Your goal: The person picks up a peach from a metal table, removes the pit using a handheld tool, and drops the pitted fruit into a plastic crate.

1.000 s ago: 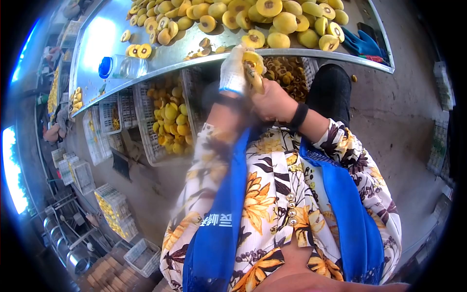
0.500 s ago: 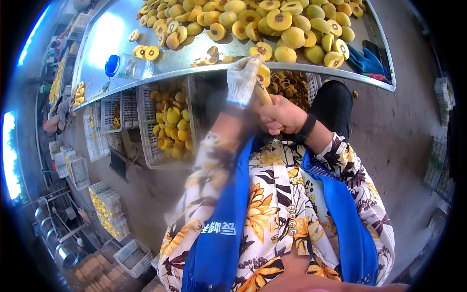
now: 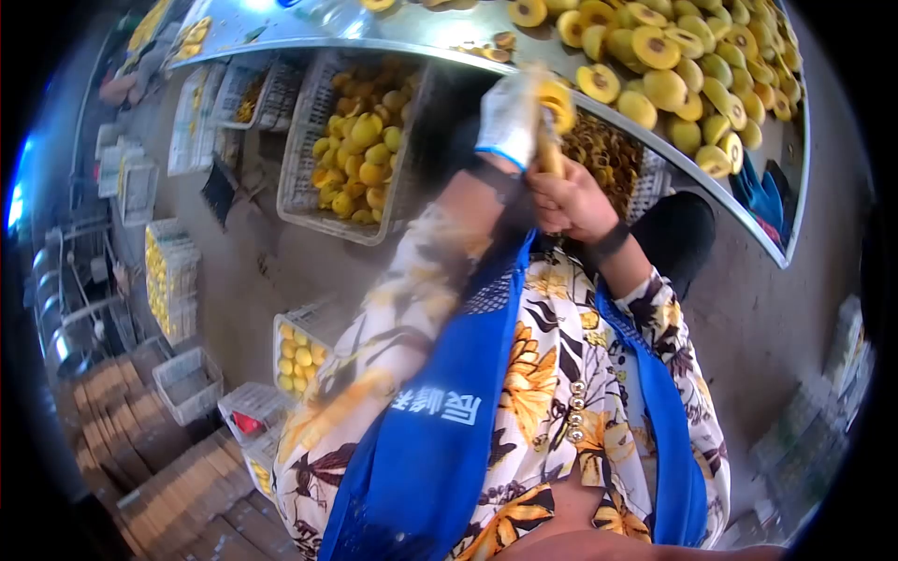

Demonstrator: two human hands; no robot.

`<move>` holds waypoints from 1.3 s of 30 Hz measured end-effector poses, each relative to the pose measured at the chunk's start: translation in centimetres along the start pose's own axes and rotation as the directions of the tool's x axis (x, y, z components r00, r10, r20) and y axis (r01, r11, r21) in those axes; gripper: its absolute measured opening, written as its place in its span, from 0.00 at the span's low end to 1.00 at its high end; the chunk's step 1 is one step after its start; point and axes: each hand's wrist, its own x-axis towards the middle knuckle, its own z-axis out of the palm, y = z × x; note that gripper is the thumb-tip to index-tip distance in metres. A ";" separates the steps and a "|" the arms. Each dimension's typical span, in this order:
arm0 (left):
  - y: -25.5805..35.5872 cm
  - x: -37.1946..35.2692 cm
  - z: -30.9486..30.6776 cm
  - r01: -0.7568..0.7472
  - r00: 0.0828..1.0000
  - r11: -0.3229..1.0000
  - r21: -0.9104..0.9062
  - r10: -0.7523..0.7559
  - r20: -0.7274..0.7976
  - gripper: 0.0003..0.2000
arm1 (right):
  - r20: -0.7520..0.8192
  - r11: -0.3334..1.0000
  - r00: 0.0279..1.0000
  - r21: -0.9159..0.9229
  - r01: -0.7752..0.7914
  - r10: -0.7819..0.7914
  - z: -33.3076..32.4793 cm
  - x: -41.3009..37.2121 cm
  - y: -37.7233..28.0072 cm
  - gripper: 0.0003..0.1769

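Note:
My left hand (image 3: 507, 122), in a white glove and blurred by motion, is closed round a yellow fruit piece (image 3: 558, 105) near the table's front edge. Just below it, my bare right hand (image 3: 572, 198) grips a tool with a pale handle (image 3: 551, 154), whose upper end meets the fruit. The tool's tip is hidden. Halved yellow fruits with brown centres lie in a large pile (image 3: 664, 79) on the metal table (image 3: 697, 168). Small brown-yellow scraps (image 3: 496, 45) lie on the tabletop beyond my left hand.
Below the table stand a crate (image 3: 290, 178) of yellow fruit and a container of brown scraps (image 3: 603, 154). A blue glove (image 3: 762, 194) lies at the table's right. Stacked crates (image 3: 173, 280) and an empty crate (image 3: 190, 385) stand at left. Another person (image 3: 140, 75) is at upper left.
The view has turned, so the table now slants down to the right and more floor and crates show at left. The bottle has left view almost wholly. Both hands keep their grips.

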 end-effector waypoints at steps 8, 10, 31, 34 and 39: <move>-3.1 7.8 -18.3 0.092 0.938 0.900 0.427 0.066 -0.340 0.29 | -0.426 0.749 0.864 -0.656 -0.090 -0.269 -5.8 -0.2 1.1 0.07; -2.3 8.9 -17.7 0.014 0.963 0.634 0.774 0.200 -0.181 0.28 | -0.513 0.668 0.804 -0.715 -0.207 -0.300 -7.0 0.2 1.5 0.09; 0.0 2.6 5.0 -0.895 0.415 0.256 0.364 0.180 0.892 0.36 | -0.387 0.672 0.599 -0.641 0.372 -0.701 -6.1 -1.3 -5.4 0.16; 2.3 0.8 2.8 -0.473 0.642 0.867 0.158 0.216 0.735 0.32 | -0.382 0.837 0.758 -0.385 0.390 -0.529 -4.7 -1.4 -5.8 0.15; 1.0 -1.5 3.6 0.529 0.831 0.824 -0.203 -0.454 0.323 0.27 | -0.310 0.588 0.672 -0.776 0.230 -0.672 -3.5 0.4 -4.8 0.21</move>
